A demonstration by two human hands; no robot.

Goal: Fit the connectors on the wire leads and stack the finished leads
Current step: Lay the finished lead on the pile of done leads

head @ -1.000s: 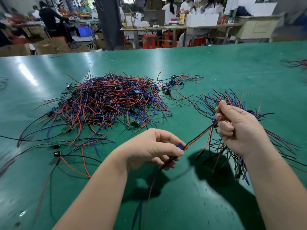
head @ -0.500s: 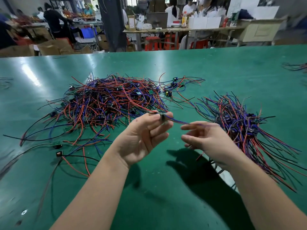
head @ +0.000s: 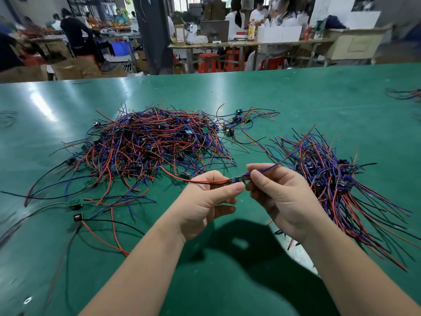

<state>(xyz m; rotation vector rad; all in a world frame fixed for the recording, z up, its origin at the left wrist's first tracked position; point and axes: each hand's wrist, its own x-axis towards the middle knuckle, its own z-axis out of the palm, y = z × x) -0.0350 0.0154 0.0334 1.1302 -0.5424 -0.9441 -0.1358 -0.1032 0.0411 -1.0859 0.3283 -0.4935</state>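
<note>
— Head view: what are your hands gripping?
— Your left hand (head: 205,201) is pinching the red lead (head: 182,177) right at the connector (head: 237,179); your right hand (head: 284,201) is pinching the blue lead (head: 284,159) on its other end.
— And where are you holding it?
— Above the worktop (head: 296,99), just right of the tangled pile (head: 148,142); the bundled leads (head: 330,174) are lying further right of that pile.

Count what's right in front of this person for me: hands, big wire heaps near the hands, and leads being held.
Hands: 2, the left hand and the right hand
Wire heaps: 2, the tangled heap and the neat stack
Held leads: 1, the lead, pinched by both hands
Total: 5
</note>
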